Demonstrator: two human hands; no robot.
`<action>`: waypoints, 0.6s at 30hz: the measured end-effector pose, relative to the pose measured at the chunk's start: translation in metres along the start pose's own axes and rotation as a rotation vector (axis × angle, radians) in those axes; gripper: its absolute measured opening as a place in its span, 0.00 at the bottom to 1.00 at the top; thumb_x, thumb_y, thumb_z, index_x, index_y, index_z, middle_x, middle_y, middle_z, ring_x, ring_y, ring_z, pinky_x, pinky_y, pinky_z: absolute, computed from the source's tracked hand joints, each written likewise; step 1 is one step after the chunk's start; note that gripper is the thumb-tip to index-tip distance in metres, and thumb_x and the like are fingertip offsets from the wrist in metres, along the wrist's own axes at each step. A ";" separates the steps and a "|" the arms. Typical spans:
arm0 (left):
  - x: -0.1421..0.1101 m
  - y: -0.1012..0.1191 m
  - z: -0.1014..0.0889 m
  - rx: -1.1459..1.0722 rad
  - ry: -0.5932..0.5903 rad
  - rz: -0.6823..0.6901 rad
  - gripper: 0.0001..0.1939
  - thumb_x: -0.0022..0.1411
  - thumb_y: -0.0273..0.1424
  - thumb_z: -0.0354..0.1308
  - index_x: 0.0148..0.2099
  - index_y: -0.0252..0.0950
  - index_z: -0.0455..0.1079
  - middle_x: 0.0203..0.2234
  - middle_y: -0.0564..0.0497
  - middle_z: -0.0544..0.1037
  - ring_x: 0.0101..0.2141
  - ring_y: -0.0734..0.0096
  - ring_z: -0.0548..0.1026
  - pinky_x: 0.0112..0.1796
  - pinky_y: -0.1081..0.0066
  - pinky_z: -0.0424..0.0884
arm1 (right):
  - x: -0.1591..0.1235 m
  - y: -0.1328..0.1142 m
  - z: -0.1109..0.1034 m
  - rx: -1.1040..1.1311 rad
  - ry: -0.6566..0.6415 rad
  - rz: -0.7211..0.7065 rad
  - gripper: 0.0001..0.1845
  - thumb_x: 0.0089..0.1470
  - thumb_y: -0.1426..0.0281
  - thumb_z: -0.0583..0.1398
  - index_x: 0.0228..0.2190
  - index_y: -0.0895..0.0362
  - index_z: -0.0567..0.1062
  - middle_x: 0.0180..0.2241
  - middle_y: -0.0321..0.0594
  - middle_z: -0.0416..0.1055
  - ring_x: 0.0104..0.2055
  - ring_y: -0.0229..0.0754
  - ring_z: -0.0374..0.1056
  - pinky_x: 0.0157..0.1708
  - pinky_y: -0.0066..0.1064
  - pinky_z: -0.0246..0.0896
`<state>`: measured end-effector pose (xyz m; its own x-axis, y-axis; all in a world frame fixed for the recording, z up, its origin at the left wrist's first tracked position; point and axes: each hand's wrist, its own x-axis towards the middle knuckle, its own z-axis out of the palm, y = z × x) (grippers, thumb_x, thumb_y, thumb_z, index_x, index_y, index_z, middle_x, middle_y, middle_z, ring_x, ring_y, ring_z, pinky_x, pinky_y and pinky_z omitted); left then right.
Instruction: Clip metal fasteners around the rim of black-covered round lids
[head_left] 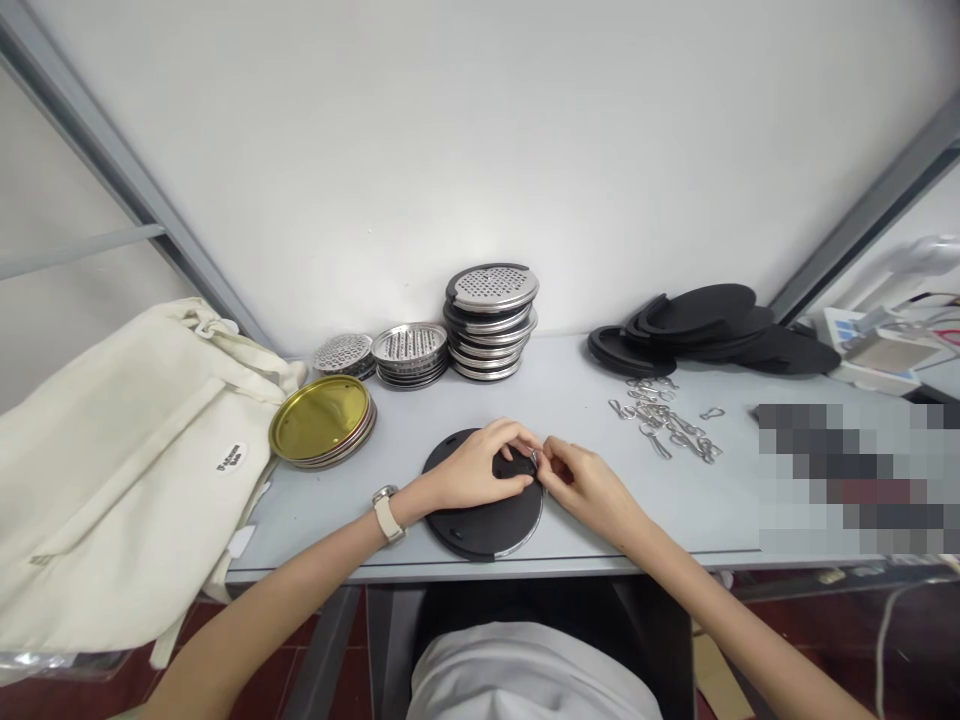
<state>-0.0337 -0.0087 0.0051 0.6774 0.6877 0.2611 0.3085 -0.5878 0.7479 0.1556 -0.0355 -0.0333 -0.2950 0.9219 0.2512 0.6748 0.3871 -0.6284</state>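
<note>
A round black disc (480, 530) with a silvery rim along its lower right lies flat at the table's front edge. My left hand (484, 468) rests over it, thumb and fingers curled around the disc's right edge. At that edge is a small metal snap clip (534, 457), partly hidden by fingers. My right hand (585, 485) pinches the clip from the right, fingertips close to those of my left. A heap of similar metal clips (671, 420) lies loose to the right of my hands.
Behind stand a tall stack of grater discs with black rims (491, 320) and shorter stacks of metal grater plates (409, 345). Gold lids (322, 420) sit at left beside a cream bag (135, 480). Black discs (697, 325) are piled at the back right.
</note>
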 end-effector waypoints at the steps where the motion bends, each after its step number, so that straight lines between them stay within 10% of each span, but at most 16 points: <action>1: 0.000 0.000 0.000 0.003 0.002 0.002 0.17 0.53 0.21 0.58 0.45 0.37 0.67 0.42 0.50 0.71 0.40 0.70 0.71 0.44 0.69 0.69 | 0.000 0.001 0.001 0.011 -0.005 0.001 0.12 0.59 0.67 0.50 0.24 0.53 0.59 0.20 0.30 0.62 0.21 0.35 0.57 0.23 0.26 0.50; 18: 0.000 -0.001 0.001 -0.037 0.002 0.026 0.16 0.53 0.20 0.56 0.45 0.37 0.66 0.42 0.49 0.70 0.42 0.70 0.70 0.45 0.68 0.69 | 0.000 0.000 -0.001 -0.059 -0.077 -0.066 0.12 0.57 0.73 0.51 0.22 0.54 0.60 0.18 0.31 0.60 0.23 0.37 0.57 0.25 0.28 0.50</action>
<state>-0.0337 -0.0088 0.0040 0.6831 0.6737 0.2820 0.2663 -0.5893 0.7628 0.1562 -0.0353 -0.0319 -0.3896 0.8914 0.2317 0.6904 0.4491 -0.5671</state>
